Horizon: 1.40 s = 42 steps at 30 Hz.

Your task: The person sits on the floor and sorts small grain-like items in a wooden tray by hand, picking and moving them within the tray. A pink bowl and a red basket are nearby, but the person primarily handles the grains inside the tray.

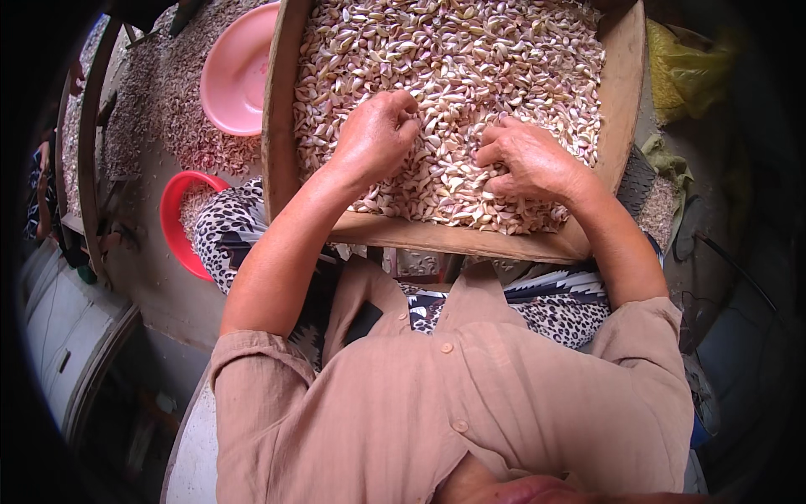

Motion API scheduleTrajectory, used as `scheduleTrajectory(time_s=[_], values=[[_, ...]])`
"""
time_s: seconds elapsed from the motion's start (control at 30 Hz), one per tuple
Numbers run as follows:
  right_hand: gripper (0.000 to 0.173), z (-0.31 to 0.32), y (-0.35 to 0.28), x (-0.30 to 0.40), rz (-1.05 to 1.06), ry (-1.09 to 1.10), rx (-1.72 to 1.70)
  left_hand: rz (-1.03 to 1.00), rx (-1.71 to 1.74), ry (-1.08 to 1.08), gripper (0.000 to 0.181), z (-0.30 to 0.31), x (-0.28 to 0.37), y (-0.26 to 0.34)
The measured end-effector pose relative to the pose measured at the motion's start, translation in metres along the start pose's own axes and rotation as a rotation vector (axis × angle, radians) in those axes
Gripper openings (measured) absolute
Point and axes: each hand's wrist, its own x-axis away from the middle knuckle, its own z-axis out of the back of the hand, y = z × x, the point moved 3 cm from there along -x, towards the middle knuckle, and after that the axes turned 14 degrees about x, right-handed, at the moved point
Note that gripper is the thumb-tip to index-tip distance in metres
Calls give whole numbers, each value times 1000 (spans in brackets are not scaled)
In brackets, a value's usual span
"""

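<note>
Unpeeled garlic cloves (453,75) cover the inside of a wooden-framed tray (441,238) in front of me. My left hand (381,132) rests on the cloves left of the middle, its fingers curled inward; whether a clove is between them is hidden. My right hand (526,157) lies on the cloves to the right, fingers bent and spread, touching the pile. A gap filled with cloves separates the two hands. I cannot tell if the right fingertips pinch any clove.
Left of the tray are a pink plastic basin (236,75) and a red basin (170,220) holding cloves. More cloves (201,126) are heaped on the floor. A yellow sack (683,75) stands at right. Part of another person (44,189) shows at far left beside another tray.
</note>
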Motion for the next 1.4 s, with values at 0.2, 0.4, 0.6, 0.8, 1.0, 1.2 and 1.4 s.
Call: scheduleTrajectory(time_s=[0.2,0.4,0.6,0.8,1.0,1.2,1.4], values=[[32,3,26,12,-187,-239,57,-45,15,-43,21,3,-2,1],[37,-2,26,9,-68,-242,20,-52,251,-293,21,-12,5,15],[43,-12,18,-16,147,9,-180,-84,276,-568,19,-40,24,14],[70,-1,58,-35,-71,507,-107,-210,103,-260,41,-17,-1,2],[47,27,119,3,-324,733,48,-339,98,97,42,14,-19,-6],[25,29,80,20,-220,174,-335,-124,148,11,25,4,-12,-5],[20,15,56,27,-143,-179,-220,-90,97,-208,21,-6,-3,2]])
